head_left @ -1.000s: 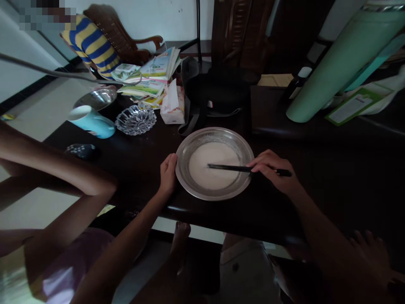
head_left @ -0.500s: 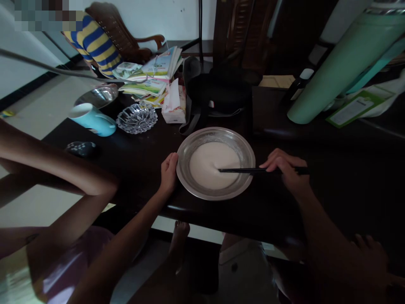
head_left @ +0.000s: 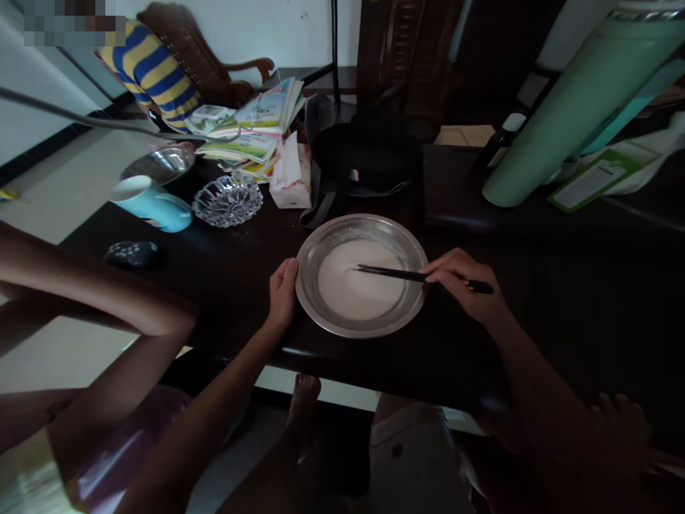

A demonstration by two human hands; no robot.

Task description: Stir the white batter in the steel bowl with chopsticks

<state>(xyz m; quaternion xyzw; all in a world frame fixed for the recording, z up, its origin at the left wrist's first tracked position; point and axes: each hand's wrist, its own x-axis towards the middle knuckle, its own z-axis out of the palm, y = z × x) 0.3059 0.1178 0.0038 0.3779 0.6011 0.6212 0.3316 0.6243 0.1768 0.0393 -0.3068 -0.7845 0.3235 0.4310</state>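
Observation:
A wide metal bowl (head_left: 310, 303) stands on the dark table near its front edge. Inside lies a pale, smooth batter-like liquid (head_left: 358, 296). My left hand (head_left: 282, 289) grips the bowl's left rim, its thumb on the edge and the fingers closed against the outside. From the right, my right hand (head_left: 463, 278) is closed round black chopsticks (head_left: 393, 273). Their tips dip into the liquid a little above its middle, and the back ends stick out behind the hand.
Behind the bowl are a tissue pack (head_left: 292, 178), a black bag (head_left: 369, 157), a glass dish (head_left: 227, 201) and a blue mug (head_left: 153, 203). A tall green flask (head_left: 567, 114) rises at the right. Another person's bent arm (head_left: 133, 300) rests at the left, near a computer mouse (head_left: 131, 253).
My right hand has moved left and slightly up, closer to the rim. The chopstick tips have shifted up and left through the liquid. My left hand keeps its hold.

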